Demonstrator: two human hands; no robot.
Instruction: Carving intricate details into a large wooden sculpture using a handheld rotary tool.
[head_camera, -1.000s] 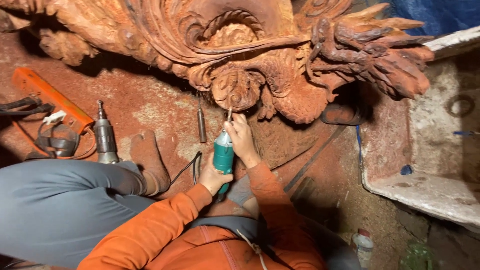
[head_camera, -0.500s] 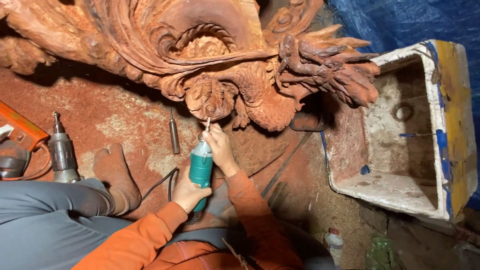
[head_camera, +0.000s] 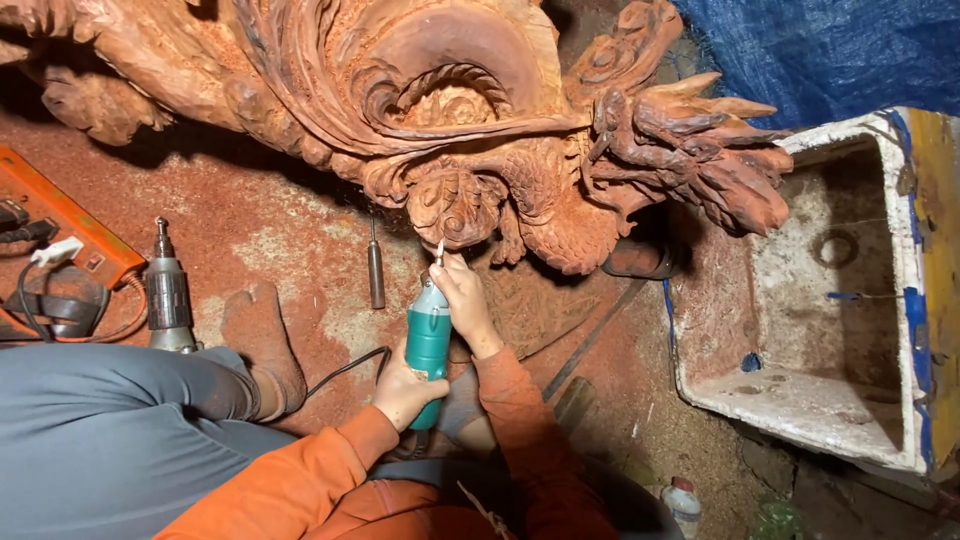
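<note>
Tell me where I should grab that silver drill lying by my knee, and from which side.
Grip the silver drill around its ribbed middle barrel, coming from above. It lies flat on the dusty floor, chuck pointing away from you, rear end near the grey-trousered knee, so the barrel's top and sides look open to fingers.

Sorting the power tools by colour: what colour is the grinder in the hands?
Teal-green body, seen in the head view: the grinder is gripped by the left hand and right hand.

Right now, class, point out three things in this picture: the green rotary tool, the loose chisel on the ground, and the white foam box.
green rotary tool (head_camera: 428, 340), head view, middle of its body.
loose chisel (head_camera: 376, 275), head view, its handle.
white foam box (head_camera: 800, 405), head view, dusty near wall.
</note>
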